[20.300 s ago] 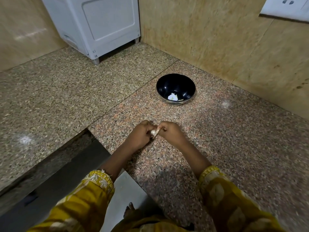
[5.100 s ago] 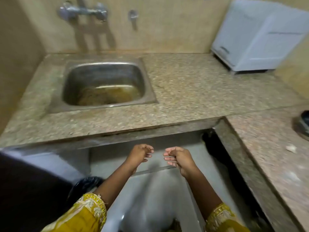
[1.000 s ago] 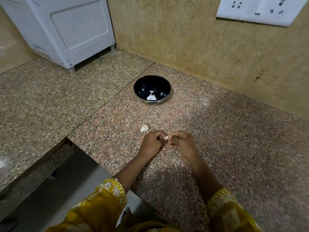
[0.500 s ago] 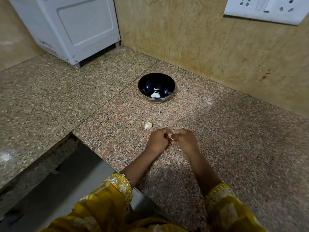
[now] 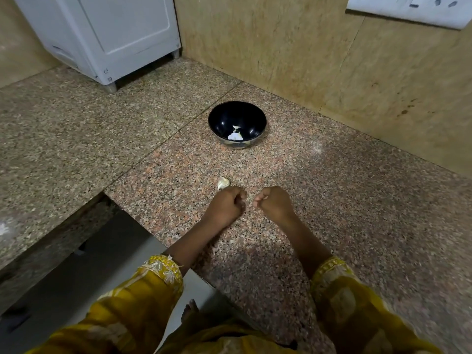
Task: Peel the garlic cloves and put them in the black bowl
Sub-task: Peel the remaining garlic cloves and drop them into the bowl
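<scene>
The two hands, pressed together at the knuckles half a second ago, have drawn apart, and a narrow strip of countertop (image 5: 344,205) now shows between them at the centre of the frame. The left hand (image 5: 226,204) and the right hand (image 5: 273,203) are both curled into loose fists with the backs up. The fingertips are tucked under, so I cannot tell whether either one pinches a clove or a scrap of skin.

One garlic clove (image 5: 223,182) lies loose on the speckled pink granite, just above the left hand's knuckles and almost touching them. It is pale cream with a dull, papery look, and seems to be unpeeled. Its long axis appears to run roughly up and down the frame, tilted slightly, with the fatter end toward the upper right, though it is small and soft in this view.

The black bowl (image 5: 222,118) stands upright above the hands, well apart from them and near the tan wall. It is glossy inside, and a few white garlic pieces (image 5: 235,135) sit at its bottom.

A white appliance (image 5: 102,34) fills the upper left. A white switch plate (image 5: 408,8) is cut off at the upper right, and its dark marks are too blurred to read. Yellow sleeves (image 5: 158,277) frame the bottom.
</scene>
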